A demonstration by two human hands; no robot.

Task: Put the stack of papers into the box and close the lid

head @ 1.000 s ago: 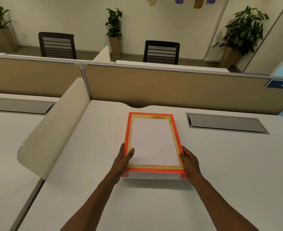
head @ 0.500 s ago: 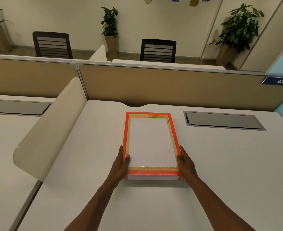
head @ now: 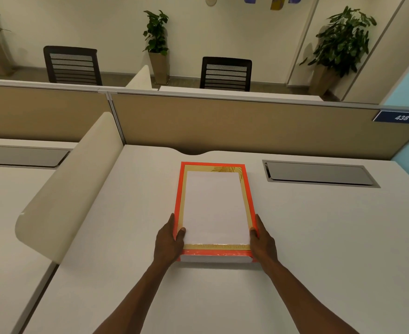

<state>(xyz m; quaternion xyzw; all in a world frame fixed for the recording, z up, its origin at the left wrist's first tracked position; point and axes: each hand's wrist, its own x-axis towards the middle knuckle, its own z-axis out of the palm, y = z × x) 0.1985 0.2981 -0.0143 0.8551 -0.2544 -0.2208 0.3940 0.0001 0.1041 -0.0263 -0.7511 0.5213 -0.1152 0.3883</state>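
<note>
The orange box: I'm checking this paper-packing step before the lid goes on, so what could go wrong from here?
1. The orange box is gripped only at its near corners by the left hand and right hand; lifted that way, its far end might sag.
2. The stack of papers lies loose with a gap all round, so it may slide if the box tilts.
3. No lid is visible, so closing may need a search.

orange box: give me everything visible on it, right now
The orange box is a flat, shallow rectangular tray with a gold-patterned inner border and a white near face. It lies flat on the white desk, long side running away from the camera. A white paper stack fills it. No lid shows. The left hand and right hand hold its near corners.
</note>
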